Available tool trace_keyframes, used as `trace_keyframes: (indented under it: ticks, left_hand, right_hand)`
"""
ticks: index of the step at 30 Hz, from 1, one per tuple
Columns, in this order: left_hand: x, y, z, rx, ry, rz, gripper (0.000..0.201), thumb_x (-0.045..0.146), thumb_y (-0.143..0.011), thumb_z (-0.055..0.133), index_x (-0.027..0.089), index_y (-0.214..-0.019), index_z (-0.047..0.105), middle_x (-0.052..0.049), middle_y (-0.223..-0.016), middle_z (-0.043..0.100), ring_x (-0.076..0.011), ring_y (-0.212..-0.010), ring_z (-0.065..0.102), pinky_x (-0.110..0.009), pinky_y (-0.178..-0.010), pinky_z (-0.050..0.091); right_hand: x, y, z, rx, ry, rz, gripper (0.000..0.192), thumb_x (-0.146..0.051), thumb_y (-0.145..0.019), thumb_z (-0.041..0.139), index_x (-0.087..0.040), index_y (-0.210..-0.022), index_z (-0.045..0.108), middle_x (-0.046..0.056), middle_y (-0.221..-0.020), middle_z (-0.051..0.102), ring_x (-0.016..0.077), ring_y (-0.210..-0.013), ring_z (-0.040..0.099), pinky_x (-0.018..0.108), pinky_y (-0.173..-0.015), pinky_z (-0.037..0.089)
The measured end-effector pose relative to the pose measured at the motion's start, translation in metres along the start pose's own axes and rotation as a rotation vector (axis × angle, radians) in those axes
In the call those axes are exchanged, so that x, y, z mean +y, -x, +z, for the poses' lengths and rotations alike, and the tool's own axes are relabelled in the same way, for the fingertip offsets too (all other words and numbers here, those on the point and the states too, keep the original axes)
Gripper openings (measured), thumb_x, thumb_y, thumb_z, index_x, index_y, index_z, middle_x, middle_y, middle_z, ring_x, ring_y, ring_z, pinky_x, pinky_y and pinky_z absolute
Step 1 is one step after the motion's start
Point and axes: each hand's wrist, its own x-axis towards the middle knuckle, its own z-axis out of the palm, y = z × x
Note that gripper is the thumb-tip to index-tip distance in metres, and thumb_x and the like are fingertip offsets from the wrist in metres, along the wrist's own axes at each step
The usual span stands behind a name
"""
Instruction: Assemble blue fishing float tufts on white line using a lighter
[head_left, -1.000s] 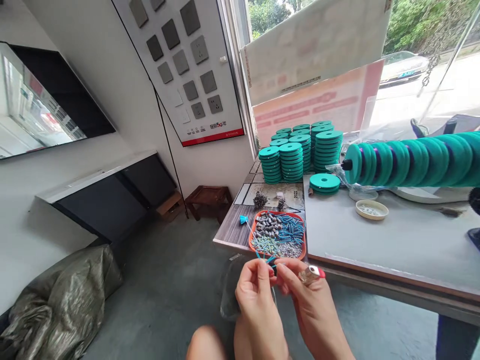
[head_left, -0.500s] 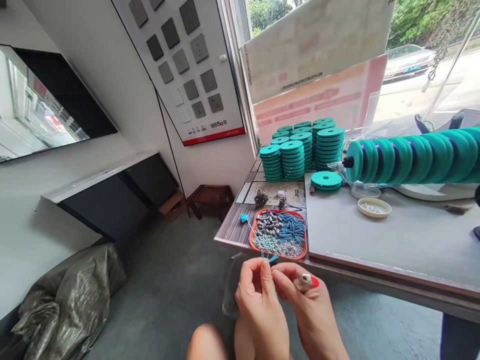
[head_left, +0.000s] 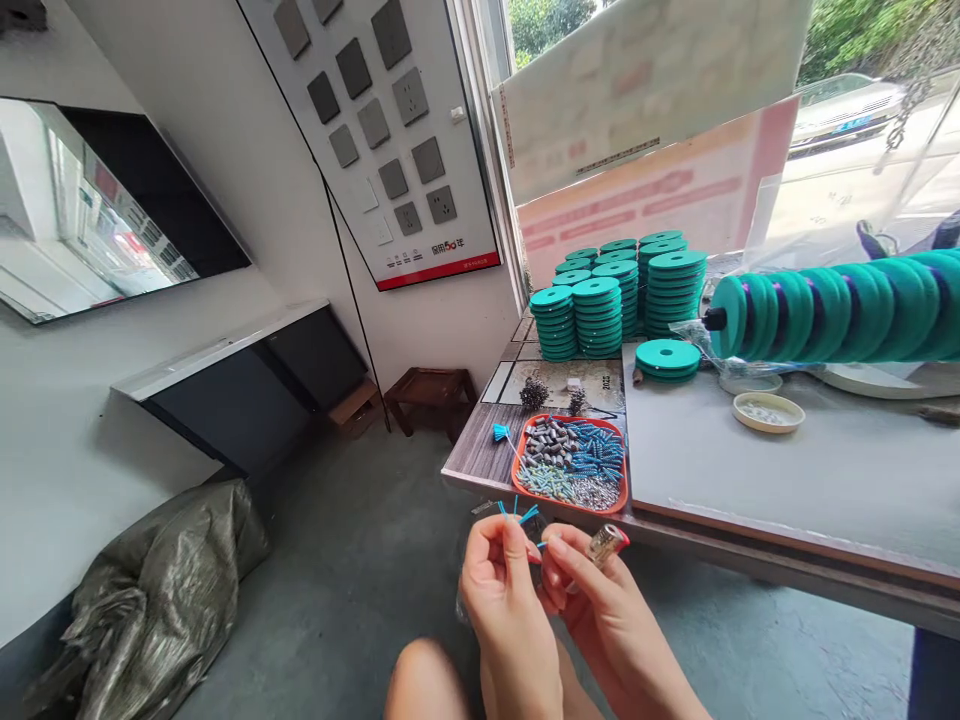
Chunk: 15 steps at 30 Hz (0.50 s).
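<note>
My left hand [head_left: 504,590] is closed in a pinch, and several thin blue strands [head_left: 517,512] fan out above its thumb and fingertip. Close on its right, my right hand [head_left: 596,590] pinches a short blue tip between thumb and index finger. A small silver cylinder with a red end [head_left: 604,545] also sits in the right hand, sticking out past the index finger. What lies inside both pinches is mostly hidden. Just beyond the hands, an orange-rimmed tray [head_left: 514,470] holds grey metal pieces, blue ribbed springs, small pale green parts and silvery bits.
Stacks of green discs [head_left: 596,315] stand by the window, with a lower pile [head_left: 667,360] in front. A rod of green spools [head_left: 832,312] extends from the right. A cream dish [head_left: 769,412] lies on the table [head_left: 712,480]. A blue bundle [head_left: 501,432] rests beside the tray.
My hands have drawn slightly apart, and a short blue tip now shows at the right pinch. The silver cylinder has turned in the right hand. The view has shifted a little left.
</note>
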Motion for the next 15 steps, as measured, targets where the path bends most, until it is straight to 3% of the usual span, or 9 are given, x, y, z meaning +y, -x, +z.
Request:
trace_keyframes:
  ticks: [15]
  left_hand:
    - [-0.002,-0.002,-0.012,0.022,-0.068,0.054,0.031,0.046,-0.073,0.063,0.016,-0.069,0.055,0.004,-0.054,0.05,-0.0069,-0.046,0.043,-0.015,-0.043,0.039]
  right_hand:
    - [0.011,0.002,-0.001,0.022,0.078,-0.033,0.024,-0.036,-0.068,0.073,-0.014,-0.069,0.063,-0.003,-0.053,0.046,0.0064,-0.051,0.038,0.018,-0.049,0.032]
